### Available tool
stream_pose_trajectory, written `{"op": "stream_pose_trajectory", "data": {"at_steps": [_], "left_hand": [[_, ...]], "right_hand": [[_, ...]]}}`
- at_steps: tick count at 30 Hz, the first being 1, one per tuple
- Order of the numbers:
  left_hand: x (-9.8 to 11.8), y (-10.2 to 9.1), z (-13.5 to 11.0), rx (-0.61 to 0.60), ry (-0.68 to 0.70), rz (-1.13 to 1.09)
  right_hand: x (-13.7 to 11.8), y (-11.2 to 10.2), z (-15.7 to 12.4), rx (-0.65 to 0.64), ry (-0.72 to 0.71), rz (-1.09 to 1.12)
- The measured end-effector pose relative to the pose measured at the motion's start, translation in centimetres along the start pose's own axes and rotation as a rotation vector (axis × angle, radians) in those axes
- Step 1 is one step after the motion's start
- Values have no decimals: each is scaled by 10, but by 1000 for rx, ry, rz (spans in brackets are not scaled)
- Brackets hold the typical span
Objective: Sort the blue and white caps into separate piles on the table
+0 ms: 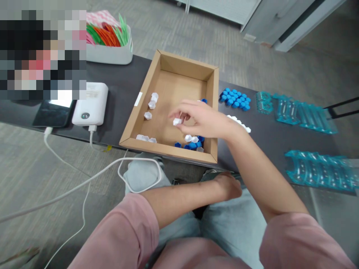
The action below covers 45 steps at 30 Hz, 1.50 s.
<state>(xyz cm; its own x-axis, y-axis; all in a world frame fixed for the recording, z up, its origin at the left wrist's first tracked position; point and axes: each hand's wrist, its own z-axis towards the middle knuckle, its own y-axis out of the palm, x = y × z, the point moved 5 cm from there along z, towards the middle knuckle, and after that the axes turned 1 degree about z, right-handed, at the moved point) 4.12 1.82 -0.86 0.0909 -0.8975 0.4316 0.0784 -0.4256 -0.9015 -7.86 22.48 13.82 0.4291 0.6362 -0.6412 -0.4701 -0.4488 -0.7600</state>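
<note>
My right hand [198, 118] is over the cardboard tray [168, 152], its thumb and fingertips pinching a small white hexagonal piece [177, 121]. Beneath and near that hand, inside the tray's right front corner, lie several blue hexagonal pieces [193, 145] and some white ones [191, 138]. More white pieces sit along the tray's left side [152, 105] and front left corner [145, 138]. My left hand [228, 186] rests on my lap below the table edge, back upward. Its fingers are turned under and hidden, so I cannot see whether they hold anything.
Right of the tray stand grouped blue pieces [235, 99], a row of white pieces [239, 123] and clear teal plastic holders [319, 170]. On the left are a white power bank [94, 101], a phone [53, 112], a white bin [112, 54] and a trailing white cable [84, 183].
</note>
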Motion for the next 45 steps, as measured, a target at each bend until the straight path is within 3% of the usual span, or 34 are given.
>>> {"op": "stream_pose_trajectory", "data": {"at_steps": [5, 9, 14, 16, 19, 23, 27, 30, 32, 35, 39, 45], "left_hand": [[0, -11, -12, -108, -40, -43], [2, -19, -22, -101, -22, -36], [1, -15, -22, -86, -49, -29], [1, -12, -21, -76, -66, -45], [1, -5, -20, -104, -73, -40], [0, 1, -21, -145, -75, -24], [0, -1, -20, -163, -68, -18], [0, -5, -20, -199, -66, -7], [2, -8, -20, -216, -52, -10], [4, -12, -20, -227, -32, -36], [3, -13, -15, -254, -51, -66], [-1, -14, -12, -212, -78, -91]], "right_hand": [[19, -62, -70, 343, 108, 39], [46, -87, -158, 610, 355, 31], [73, -73, -264, 823, 660, -8], [79, -58, -288, 819, 738, 3], [85, -37, -299, 768, 794, 41], [87, -23, -287, 781, 743, 122], [83, -25, -277, 881, 688, 126], [70, -31, -265, 905, 651, 61], [56, -34, -245, 851, 596, 20], [30, -37, -195, 690, 399, -35], [4, -30, -107, 405, 82, -73], [5, 10, 32, -17, -45, -193]]}}
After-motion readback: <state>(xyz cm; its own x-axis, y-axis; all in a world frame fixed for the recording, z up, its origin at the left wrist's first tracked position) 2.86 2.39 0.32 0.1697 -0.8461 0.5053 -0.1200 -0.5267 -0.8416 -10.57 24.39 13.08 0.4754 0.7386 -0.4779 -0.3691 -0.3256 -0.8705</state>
